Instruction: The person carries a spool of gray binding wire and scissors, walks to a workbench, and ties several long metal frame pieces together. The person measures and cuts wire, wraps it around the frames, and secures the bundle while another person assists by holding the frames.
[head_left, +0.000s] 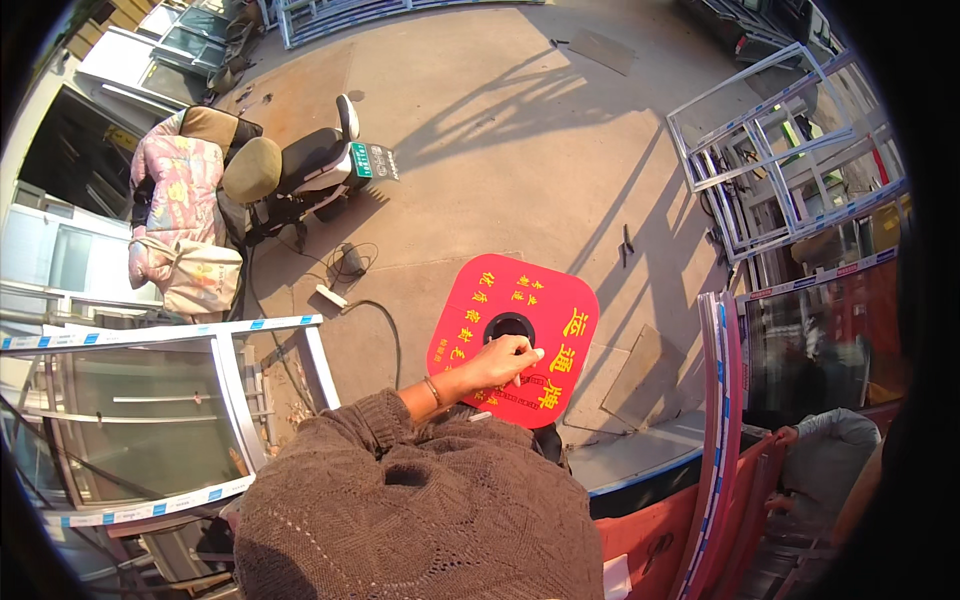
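A red, rounded-square reel (463,310) with yellow lettering and a dark round centre lies in front of my body. Over its lower middle is my left hand (500,365), beside the dark centre, with a band at the wrist. Its fingers are curled closed, thumb pointing right. Whatever they pinch, if anything, is too small to make out. Below the reel, near my brown knitted sleeve (370,420), the end of a small pale piece (481,416) shows. My right hand does not show.
At the upper left stands a scooter (310,165) draped with a pink padded cover (180,185). Window frames lean at left (140,420) and right (790,160). A cable with a white socket strip (331,297) lies on the floor. Another person's grey sleeve (830,460) is beside upright profiles (715,430).
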